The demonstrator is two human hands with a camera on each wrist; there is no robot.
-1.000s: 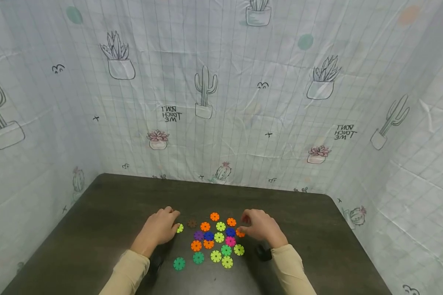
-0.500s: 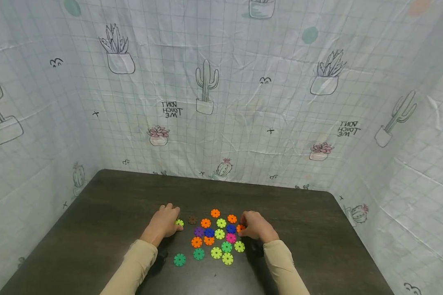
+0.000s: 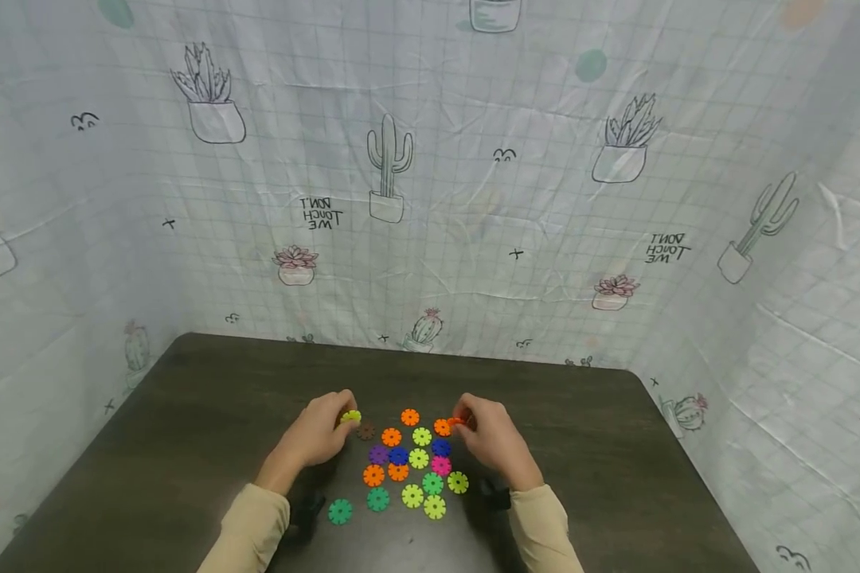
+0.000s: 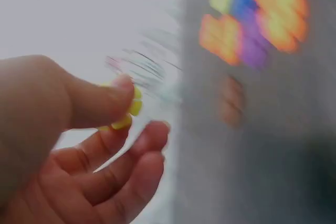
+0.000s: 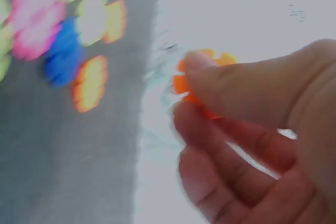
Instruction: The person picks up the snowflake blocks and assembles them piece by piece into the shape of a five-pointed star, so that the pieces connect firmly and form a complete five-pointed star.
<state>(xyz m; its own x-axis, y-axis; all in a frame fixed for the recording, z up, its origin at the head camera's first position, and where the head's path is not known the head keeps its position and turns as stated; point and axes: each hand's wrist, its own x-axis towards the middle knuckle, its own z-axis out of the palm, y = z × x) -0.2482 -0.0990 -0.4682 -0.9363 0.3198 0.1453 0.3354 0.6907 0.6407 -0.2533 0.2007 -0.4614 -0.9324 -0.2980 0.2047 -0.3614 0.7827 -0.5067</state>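
Observation:
My left hand (image 3: 314, 434) pinches a yellow-green notched disc (image 4: 135, 107) between thumb and fingers, raised off the table near a brown disc (image 3: 365, 430). On the other side my right hand (image 3: 492, 434) pinches an orange notched disc (image 5: 181, 83), its thumb across the face. In the head view that disc is tilted and overlaps another orange disc (image 3: 442, 427) on the table. Between the hands lie several flat notched discs, among them a purple disc (image 3: 378, 454), a pink disc (image 3: 441, 465) and a green disc (image 3: 340, 512).
The dark table (image 3: 208, 446) has rounded far corners. A pale curtain (image 3: 459, 199) printed with cactus pots surrounds it at the back and sides. Black straps or mounts sit under both wrists.
Both hands have lifted from the table, the left with the yellow-green disc and the right with the orange one. Discs on the table stay put; the head view shifted slightly.

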